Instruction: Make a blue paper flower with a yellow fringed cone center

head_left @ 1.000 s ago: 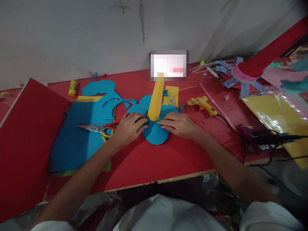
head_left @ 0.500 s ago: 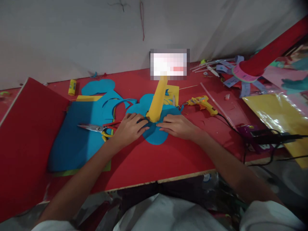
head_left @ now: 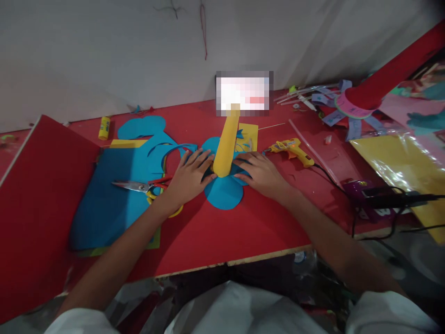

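A yellow paper cone (head_left: 225, 148) stands upright at the centre of a blue paper flower (head_left: 224, 192) with rounded petals. My left hand (head_left: 191, 176) lies over the flower's left petals, fingers spread, fingertips close to the cone's base. On the opposite side my right hand (head_left: 260, 174) rests on the right petals with its fingers stretched toward the cone. Both palms face down and neither hand is wrapped round anything. The petals under the hands are largely hidden. Red-and-yellow-handled scissors (head_left: 139, 186) lie left of my left hand, partly beneath the wrist.
Blue sheets (head_left: 104, 199) and paper offcuts lie left, beside a raised red board (head_left: 45, 208). A glue stick (head_left: 104, 128) stands behind them. Right are a yellow glue gun (head_left: 292, 150) with its cable, a purple box (head_left: 361, 197) and a red tube (head_left: 399, 69). A blurred screen (head_left: 243, 93) leans at the back.
Both hands have moved slightly away from me, from the cone's front base onto the side petals, and their fingers have spread flatter. The front petal shows more fully.
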A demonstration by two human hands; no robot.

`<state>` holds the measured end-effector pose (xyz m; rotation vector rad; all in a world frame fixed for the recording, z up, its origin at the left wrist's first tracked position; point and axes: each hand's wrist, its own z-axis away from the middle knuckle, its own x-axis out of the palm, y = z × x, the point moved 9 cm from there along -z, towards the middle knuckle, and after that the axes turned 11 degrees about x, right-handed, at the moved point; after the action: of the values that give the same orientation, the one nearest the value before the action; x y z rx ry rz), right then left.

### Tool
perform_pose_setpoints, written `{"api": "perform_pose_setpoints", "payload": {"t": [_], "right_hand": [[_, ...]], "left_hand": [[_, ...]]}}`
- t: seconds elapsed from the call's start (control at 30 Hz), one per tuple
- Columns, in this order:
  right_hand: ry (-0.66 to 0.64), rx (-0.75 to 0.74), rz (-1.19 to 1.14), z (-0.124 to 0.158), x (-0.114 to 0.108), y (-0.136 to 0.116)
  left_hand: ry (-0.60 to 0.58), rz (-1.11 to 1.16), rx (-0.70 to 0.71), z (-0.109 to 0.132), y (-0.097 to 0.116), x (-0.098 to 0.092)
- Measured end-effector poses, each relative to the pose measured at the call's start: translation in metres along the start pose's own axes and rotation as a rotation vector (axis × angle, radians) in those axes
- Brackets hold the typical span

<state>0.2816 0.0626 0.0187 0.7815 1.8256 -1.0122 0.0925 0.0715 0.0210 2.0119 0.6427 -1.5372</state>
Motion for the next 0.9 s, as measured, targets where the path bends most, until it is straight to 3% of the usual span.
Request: {"api": "perform_pose_setpoints", "payload": {"t": [0.17, 0.3, 0.5, 0.67, 0.9], "right_hand": [[-0.069, -0.01, 0.058, -0.001, 0.01, -0.001], [-0.062, -0.001, 0.033, -0.002, 0.005, -0.004], [0.196, 0.195, -0.06, -0.001, -0.026, 0.015], [0.312, 0.363, -0.005, 0.002, -0.042, 0.039], [0.259, 0.359, 0.07, -0.014, -0.049, 0.057]], "left_hand": [[-0.028, 0.041, -0.036, 0.003, -0.001, 0.004], [0.104, 0.265, -0.096, -0.006, -0.004, -0.015], [0.449, 0.818, 0.065, -0.065, 0.01, -0.057], [0.601, 0.991, 0.103, -0.104, 0.017, -0.072], [0.71, 1.094, 0.129, -0.091, 0.019, -0.082]]}}
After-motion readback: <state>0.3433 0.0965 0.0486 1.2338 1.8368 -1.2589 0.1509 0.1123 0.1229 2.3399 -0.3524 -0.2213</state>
